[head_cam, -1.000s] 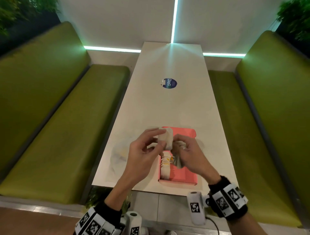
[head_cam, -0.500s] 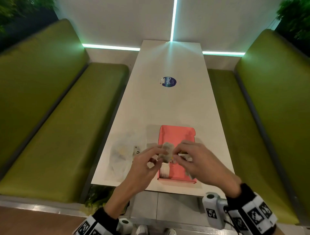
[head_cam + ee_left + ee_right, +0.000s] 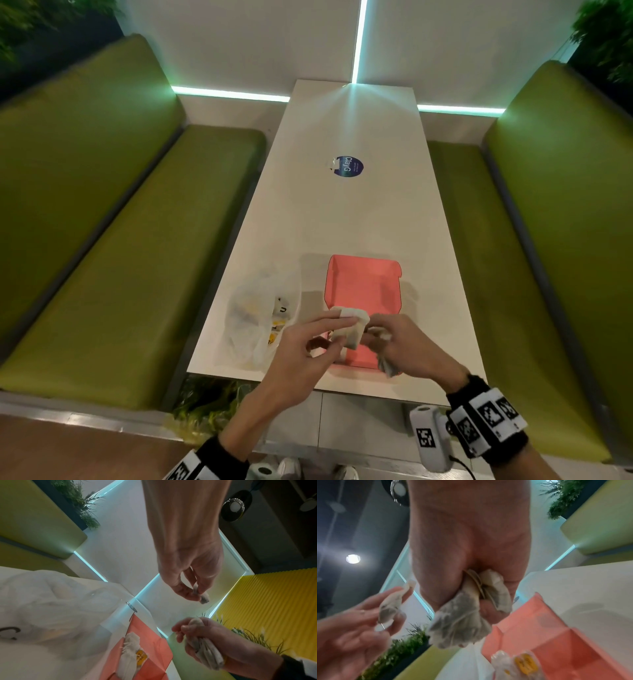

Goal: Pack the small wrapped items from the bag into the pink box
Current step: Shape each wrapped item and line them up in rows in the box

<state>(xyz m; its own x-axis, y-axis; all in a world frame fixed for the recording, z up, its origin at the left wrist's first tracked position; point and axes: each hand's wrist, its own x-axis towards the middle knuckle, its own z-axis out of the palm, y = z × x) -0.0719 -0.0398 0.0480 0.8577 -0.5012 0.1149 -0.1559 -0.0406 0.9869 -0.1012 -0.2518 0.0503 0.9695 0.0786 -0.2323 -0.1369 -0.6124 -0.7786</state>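
Observation:
The open pink box [image 3: 363, 284] lies on the white table, and a clear plastic bag [image 3: 253, 318] sits to its left. Over the box's near end, my left hand [image 3: 344, 330] pinches one small wrapped item [image 3: 354, 334] between thumb and fingers. My right hand [image 3: 376, 337] is just right of it, gripping a bundle of wrapped items [image 3: 464, 619] in its fist. The left wrist view shows the pinched item [image 3: 201, 597], the bundle [image 3: 207, 653] and a wrapped item with a yellow label [image 3: 132, 647] lying in the box [image 3: 150, 630].
The white table [image 3: 342, 219] runs away from me with a round blue sticker [image 3: 347, 166] at its middle. Green padded benches [image 3: 120, 240] flank both long sides. The table's near edge is just under my wrists. A plant stands below the table's left corner.
Both hands have come down and toward me over the box's near end. The left hand keeps its pinch on the single item and the right keeps its bundle.

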